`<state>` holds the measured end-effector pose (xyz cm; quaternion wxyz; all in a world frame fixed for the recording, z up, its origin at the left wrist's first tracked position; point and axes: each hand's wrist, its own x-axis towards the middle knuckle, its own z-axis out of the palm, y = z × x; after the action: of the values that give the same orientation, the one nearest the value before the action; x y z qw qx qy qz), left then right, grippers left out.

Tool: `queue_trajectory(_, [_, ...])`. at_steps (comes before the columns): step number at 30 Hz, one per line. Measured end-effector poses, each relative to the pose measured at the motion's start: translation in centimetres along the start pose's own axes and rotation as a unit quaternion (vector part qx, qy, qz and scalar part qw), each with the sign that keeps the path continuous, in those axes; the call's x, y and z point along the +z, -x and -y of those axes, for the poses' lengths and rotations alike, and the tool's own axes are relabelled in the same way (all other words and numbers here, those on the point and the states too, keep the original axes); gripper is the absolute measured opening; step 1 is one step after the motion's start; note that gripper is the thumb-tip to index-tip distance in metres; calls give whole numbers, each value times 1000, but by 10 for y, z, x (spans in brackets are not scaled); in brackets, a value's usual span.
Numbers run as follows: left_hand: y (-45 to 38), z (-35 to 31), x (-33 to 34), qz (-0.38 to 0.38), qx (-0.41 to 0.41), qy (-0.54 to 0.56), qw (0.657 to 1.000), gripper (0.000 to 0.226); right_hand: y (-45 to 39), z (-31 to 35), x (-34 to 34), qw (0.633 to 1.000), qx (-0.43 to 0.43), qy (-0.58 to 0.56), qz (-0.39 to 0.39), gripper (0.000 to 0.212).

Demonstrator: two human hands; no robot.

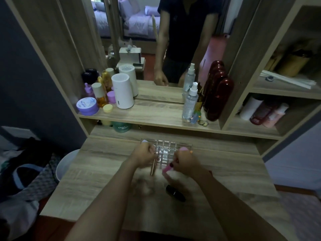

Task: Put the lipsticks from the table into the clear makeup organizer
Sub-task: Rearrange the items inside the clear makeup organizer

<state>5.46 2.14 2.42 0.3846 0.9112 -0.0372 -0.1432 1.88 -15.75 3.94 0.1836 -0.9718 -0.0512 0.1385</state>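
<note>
Loading step under way. Left hand [145,154] clamped on slim rose-gold lipstick tube [153,166], right hand [185,162] on pink lipstick [167,168], both just near of clear acrylic gridded organizer [166,148]. Black lipstick [175,193] lying on wooden table [104,171], nearer. Next: upending each tube over a free cell, probably.

Pale grey-brown wood-grain tabletop [107,180]; clear gridded plastic organizer [166,148]; glossy black lipstick tube [175,193]; pink lipstick tube [167,168] (blurred); slim rose-gold tube [153,166]; lilac round tin [87,106].
</note>
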Motion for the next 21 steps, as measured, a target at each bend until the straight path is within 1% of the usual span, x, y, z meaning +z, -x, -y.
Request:
queue_trajectory(2, [-7,-13,-17,-22,29,39,999,26,-9,11,-15,1000,3,-12,-29,19])
queue_trajectory(6, [-24,-28,-33,-118,76,71,988,16,-26,26,-42,992,2,-50,-115,17])
queue_trajectory(9, [-32,-31,-31,-131,92,82,984,15,-34,30,-52,988,-2,-35,-153,22])
queue_trajectory(12, [-38,-29,-24,-127,91,67,985,18,-41,29,-49,990,8,-5,-144,23])
queue_trajectory(15, [-43,-24,-18,-119,89,51,988,16,-46,28,-41,991,21,18,-134,22])
queue_trajectory(21, [-47,-16,-11,-117,106,15,987,18,-55,27,-28,994,15,37,-102,21])
